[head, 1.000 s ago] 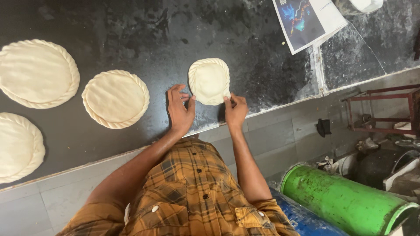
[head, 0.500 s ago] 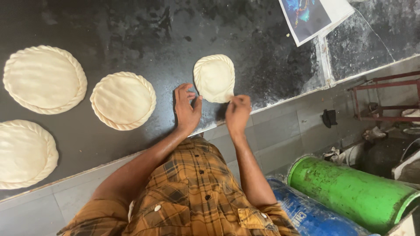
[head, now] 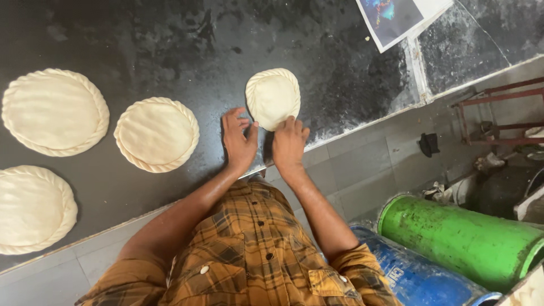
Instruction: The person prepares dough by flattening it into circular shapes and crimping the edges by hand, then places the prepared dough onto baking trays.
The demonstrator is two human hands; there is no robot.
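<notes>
Now both hands, left hand point(head: 238, 141) and right hand point(head: 289, 144), touch dough disc point(head: 273, 97) (crimped edge).

At the left of the frame we see three finished dough rounds point(head: 54, 111) with rope-crimped edges on the dark floured counter point(head: 170, 45). A printed sheet point(head: 396, 17) lies at upper right; a green cylinder point(head: 459, 241) and a blue drum point(head: 413, 275) sit at lower right.

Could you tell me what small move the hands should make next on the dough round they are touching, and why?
Probably turn the small dough round slightly and pinch the next bit of rim. Both the left hand and right hand sit at its near edge, and its rope-like crimp looks clear along the far rim, while the near edge is hidden by the fingers. The three larger rounds show full crimped edges.
</notes>
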